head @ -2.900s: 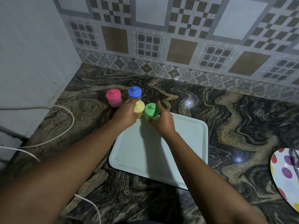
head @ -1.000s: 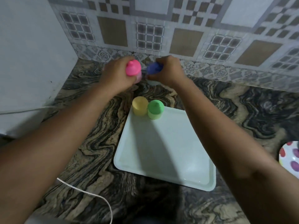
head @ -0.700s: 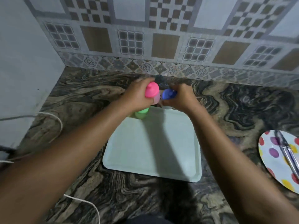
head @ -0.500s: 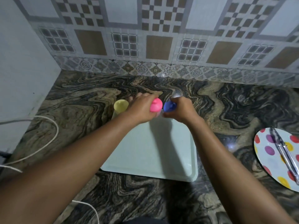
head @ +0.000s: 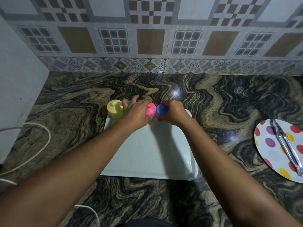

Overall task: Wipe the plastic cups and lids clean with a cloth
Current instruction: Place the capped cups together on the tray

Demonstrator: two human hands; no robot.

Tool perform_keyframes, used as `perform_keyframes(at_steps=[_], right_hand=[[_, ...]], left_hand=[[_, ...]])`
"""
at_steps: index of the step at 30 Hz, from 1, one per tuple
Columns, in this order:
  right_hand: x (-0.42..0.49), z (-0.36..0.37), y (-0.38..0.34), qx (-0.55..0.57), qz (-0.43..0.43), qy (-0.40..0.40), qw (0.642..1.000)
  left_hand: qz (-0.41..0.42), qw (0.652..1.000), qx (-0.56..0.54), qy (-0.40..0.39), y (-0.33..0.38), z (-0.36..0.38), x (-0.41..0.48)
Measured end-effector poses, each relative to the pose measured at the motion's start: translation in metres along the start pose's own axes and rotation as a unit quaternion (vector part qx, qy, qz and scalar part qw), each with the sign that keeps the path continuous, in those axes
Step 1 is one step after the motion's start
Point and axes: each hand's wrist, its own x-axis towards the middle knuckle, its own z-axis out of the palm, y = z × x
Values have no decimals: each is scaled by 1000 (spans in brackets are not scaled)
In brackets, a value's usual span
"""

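Observation:
My left hand (head: 136,113) is wrapped around the pink-lidded cup (head: 150,108) at the far edge of the pale green tray (head: 147,154). Beside it, my right hand (head: 174,113) grips the blue-lidded cup (head: 162,109). The yellow cup (head: 115,109) with its lid stands upright at the tray's far left corner. Only a sliver of the green cup (head: 129,102) shows behind my left fingers. No cloth is in view.
A white plate with coloured dots (head: 278,149) lies at the right and carries metal tongs (head: 286,145). A white cable (head: 32,151) loops over the marble counter (head: 65,104) at the left. A white wall and a tiled backsplash close off the left and far sides.
Both hands carried the pink and blue cups from near the backsplash down to the tray's far edge, beside the yellow and green cups.

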Motion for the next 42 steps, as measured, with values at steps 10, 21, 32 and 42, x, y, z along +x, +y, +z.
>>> perform_keyframes(at_steps=[10,21,32,42], right_hand=[[-18,-13,7,70,4,23,997],[-118,28,91,12,128,162,978],[-121,30,99,58,198,89,974],[-82,1,87,99,179,132,970]], left_hand=[[11,1000,0,10,-1,-13,-15],[-254,920,-254,157,-96,2,-113],[-395,808,-437,-13,-122,19,-112],[-374,817,-439,6,-124,-13,-74]])
